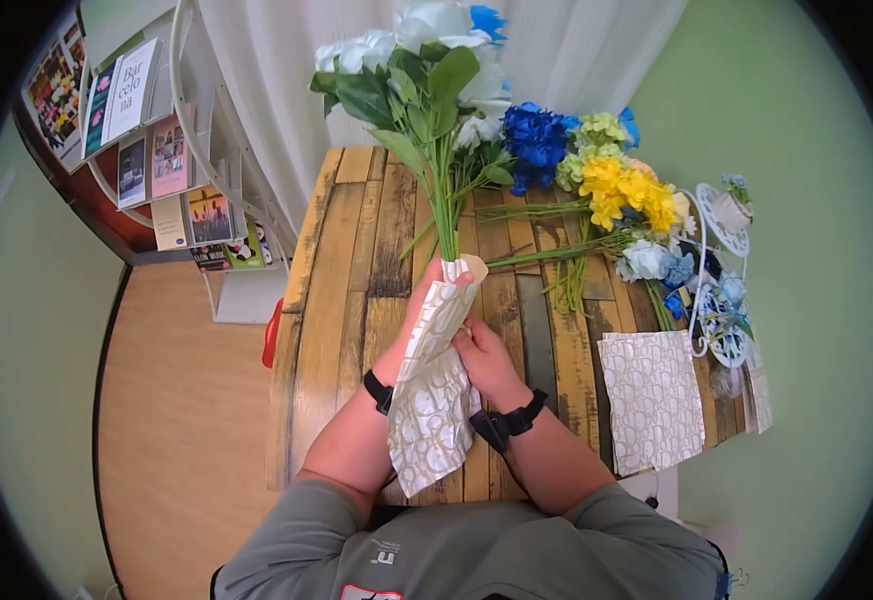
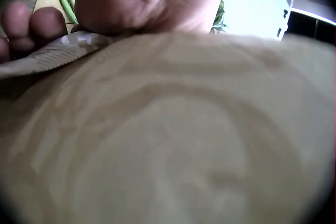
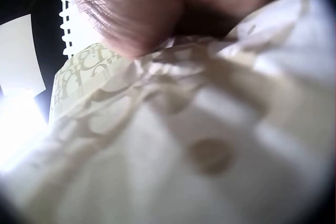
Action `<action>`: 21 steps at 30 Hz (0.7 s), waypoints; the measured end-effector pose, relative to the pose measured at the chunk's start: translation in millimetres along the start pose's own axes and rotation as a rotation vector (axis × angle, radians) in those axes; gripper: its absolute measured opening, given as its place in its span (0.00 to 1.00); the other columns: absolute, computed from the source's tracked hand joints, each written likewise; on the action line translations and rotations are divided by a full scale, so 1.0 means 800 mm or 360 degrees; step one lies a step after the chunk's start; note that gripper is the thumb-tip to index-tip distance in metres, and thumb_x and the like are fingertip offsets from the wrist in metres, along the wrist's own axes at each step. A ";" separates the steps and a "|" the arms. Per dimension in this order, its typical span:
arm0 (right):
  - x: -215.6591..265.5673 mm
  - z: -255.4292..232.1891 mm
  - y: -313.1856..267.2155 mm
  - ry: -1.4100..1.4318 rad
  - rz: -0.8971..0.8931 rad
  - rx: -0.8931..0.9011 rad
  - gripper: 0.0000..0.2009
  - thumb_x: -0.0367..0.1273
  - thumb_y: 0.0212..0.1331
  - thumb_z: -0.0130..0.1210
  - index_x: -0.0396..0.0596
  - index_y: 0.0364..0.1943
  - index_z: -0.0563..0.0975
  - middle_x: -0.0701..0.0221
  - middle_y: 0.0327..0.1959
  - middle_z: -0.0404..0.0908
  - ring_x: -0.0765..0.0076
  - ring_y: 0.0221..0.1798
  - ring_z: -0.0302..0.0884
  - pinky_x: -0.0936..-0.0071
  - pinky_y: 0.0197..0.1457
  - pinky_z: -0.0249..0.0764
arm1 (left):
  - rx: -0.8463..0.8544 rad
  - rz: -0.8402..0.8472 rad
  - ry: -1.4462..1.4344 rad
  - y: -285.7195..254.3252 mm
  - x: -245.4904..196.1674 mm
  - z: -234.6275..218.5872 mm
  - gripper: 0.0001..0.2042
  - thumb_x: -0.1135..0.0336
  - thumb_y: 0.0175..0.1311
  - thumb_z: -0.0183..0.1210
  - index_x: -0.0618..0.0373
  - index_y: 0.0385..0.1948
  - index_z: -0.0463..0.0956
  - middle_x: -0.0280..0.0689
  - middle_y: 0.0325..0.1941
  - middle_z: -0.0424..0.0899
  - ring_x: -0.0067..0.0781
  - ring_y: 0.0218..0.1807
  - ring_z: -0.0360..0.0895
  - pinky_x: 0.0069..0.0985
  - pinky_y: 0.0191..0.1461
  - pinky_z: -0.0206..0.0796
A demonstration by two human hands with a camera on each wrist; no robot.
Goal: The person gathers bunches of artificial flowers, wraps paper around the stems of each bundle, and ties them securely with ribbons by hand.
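Observation:
A bouquet of pale artificial flowers with green leaves and long stems stands up in front of me, a sheet of patterned wrapping paper wound round its lower stems. My left hand grips the wrapped stems from the left, its fingers partly behind the paper. On the right side my right hand pinches the paper just below its top edge. Up close in the left wrist view, the paper covers most of the picture. Creased folds of paper lie beneath the palm in the right wrist view.
On the wooden table, blue flowers and yellow flowers lie with stems pointing left. More patterned paper sheets lie at the right, near a white metal stand. A book rack stands at the left.

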State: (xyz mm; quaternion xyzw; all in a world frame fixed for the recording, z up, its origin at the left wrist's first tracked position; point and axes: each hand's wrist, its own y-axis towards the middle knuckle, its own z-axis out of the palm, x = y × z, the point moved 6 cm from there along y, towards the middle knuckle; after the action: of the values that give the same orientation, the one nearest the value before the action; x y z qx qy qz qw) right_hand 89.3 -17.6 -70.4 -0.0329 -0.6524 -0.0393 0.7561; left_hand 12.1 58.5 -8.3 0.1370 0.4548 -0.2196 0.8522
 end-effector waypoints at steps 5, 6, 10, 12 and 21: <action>0.007 -0.004 -0.003 0.0201 0.0087 0.0155 0.14 0.29 0.74 0.48 0.37 0.57 0.75 0.73 0.50 0.81 0.80 0.53 0.73 0.76 0.60 0.70 | -0.0001 0.0004 0.0122 -0.002 0.009 0.007 0.11 0.62 0.75 0.55 0.54 0.52 0.69 0.28 0.34 0.73 0.17 0.26 0.71 0.20 0.27 0.66; 0.001 -0.008 -0.005 0.0216 0.0081 0.0147 0.14 0.29 0.74 0.47 0.37 0.58 0.74 0.74 0.50 0.81 0.80 0.53 0.74 0.77 0.60 0.70 | -0.0020 0.0031 0.0210 -0.004 0.003 0.012 0.10 0.61 0.76 0.53 0.54 0.50 0.69 0.29 0.34 0.75 0.20 0.28 0.73 0.22 0.29 0.67; 0.016 -0.005 -0.010 0.0560 0.0163 0.0166 0.15 0.29 0.75 0.45 0.37 0.59 0.74 0.74 0.50 0.81 0.78 0.52 0.75 0.77 0.59 0.71 | 0.0175 -0.0117 -0.0420 -0.012 -0.012 0.027 0.13 0.54 0.77 0.50 0.54 0.43 0.74 0.36 0.30 0.80 0.27 0.30 0.76 0.25 0.34 0.70; 0.022 -0.003 -0.017 0.0670 0.0272 0.0204 0.15 0.29 0.76 0.45 0.37 0.60 0.73 0.73 0.51 0.81 0.77 0.52 0.76 0.77 0.60 0.71 | 0.0223 -0.0296 -0.0670 -0.016 -0.010 0.031 0.14 0.53 0.77 0.51 0.54 0.41 0.75 0.36 0.30 0.80 0.28 0.30 0.76 0.26 0.34 0.70; 0.011 0.009 -0.042 0.0919 0.0734 0.0314 0.19 0.43 0.71 0.50 0.54 0.21 0.64 0.74 0.13 0.59 0.71 0.15 0.55 0.71 0.24 0.56 | 0.0520 -0.0259 -0.0667 -0.017 -0.008 0.023 0.12 0.57 0.72 0.55 0.51 0.50 0.72 0.31 0.31 0.73 0.30 0.30 0.72 0.29 0.31 0.69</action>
State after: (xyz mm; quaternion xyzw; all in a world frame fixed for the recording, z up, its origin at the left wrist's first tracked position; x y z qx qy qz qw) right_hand 80.1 -50.1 -60.5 -0.0934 -0.3886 0.1873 0.8973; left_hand 15.3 40.5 7.0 0.1871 0.2367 -0.3814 0.8738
